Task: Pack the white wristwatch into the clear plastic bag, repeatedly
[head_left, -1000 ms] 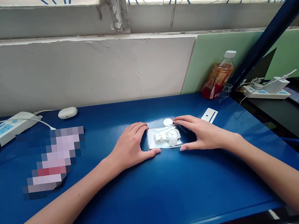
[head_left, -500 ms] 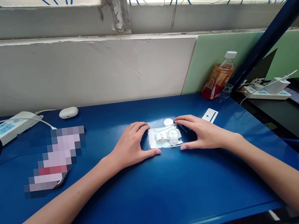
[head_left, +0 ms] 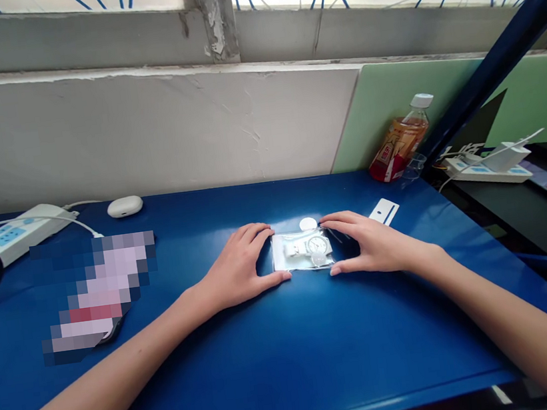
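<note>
A clear plastic bag (head_left: 281, 261) lies flat on the blue desk, with a white wristwatch (head_left: 315, 246) inside it. My left hand (head_left: 238, 267) curves around the bag's left end, fingertips by the upper corner and thumb along the lower edge. At the right end, my right hand (head_left: 372, 242) is bowed the same way, its fingers and thumb at the bag's corners. Both hands have thumb and fingers wide apart; neither lifts the bag. Just beyond the bag is a round white disc (head_left: 307, 224). Thin dark items lie partly hidden under my right fingers.
A white card (head_left: 384, 211) lies beyond my right hand. Farther back stands a drink bottle (head_left: 399, 141) against the green panel. On the left are a pixelated phone (head_left: 107, 281), a white earbud case (head_left: 125, 206) and a power strip (head_left: 15, 235) with cables.
My left thumb has drawn back slightly to the left along the bag's lower edge. The bag, the watch and my right hand look unmoved.
</note>
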{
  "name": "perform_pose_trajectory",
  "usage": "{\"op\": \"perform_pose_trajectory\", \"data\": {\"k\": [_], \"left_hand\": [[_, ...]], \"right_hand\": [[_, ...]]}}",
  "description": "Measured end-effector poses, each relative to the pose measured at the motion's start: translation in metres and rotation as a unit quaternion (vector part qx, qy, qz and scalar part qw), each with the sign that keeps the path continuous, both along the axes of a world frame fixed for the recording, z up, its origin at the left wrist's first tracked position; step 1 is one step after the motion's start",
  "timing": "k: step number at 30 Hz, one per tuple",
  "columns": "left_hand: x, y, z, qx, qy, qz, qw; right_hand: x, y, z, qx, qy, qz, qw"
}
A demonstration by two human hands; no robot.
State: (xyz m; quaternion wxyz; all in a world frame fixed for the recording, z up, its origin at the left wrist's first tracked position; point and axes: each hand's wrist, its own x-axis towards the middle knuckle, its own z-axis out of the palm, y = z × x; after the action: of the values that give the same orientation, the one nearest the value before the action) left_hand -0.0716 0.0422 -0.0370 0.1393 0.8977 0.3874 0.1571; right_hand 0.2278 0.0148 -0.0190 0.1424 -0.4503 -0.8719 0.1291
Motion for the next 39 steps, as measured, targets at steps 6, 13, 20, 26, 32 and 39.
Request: {"op": "perform_pose_trajectory", "data": {"k": [6, 13, 20, 26, 32, 39], "left_hand": [[0.000, -0.003, 0.001, 0.012, 0.005, -0.004, 1.000], [-0.001, -0.003, 0.000, 0.009, -0.007, -0.050, 0.999], [0.000, -0.003, 0.001, 0.025, -0.023, -0.060, 0.998], [0.001, -0.004, 0.001, 0.031, -0.026, -0.063, 0.997], [-0.002, -0.006, 0.003, 0.040, -0.064, -0.059, 0.995], [0.000, -0.010, 0.001, 0.094, -0.124, -0.045, 0.987]], "right_hand": [[-0.003, 0.000, -0.002, 0.032, 0.003, 0.011, 0.999], [-0.008, -0.003, -0.005, 0.068, -0.029, 0.020, 0.997], [-0.002, -0.003, -0.001, 0.088, -0.032, 0.053, 0.994], [-0.006, -0.004, -0.004, 0.126, 0.004, 0.107, 0.986], [-0.012, -0.010, -0.003, 0.183, 0.051, 0.116, 0.975], [-0.014, -0.011, -0.007, 0.089, 0.214, -0.030, 0.972]]}}
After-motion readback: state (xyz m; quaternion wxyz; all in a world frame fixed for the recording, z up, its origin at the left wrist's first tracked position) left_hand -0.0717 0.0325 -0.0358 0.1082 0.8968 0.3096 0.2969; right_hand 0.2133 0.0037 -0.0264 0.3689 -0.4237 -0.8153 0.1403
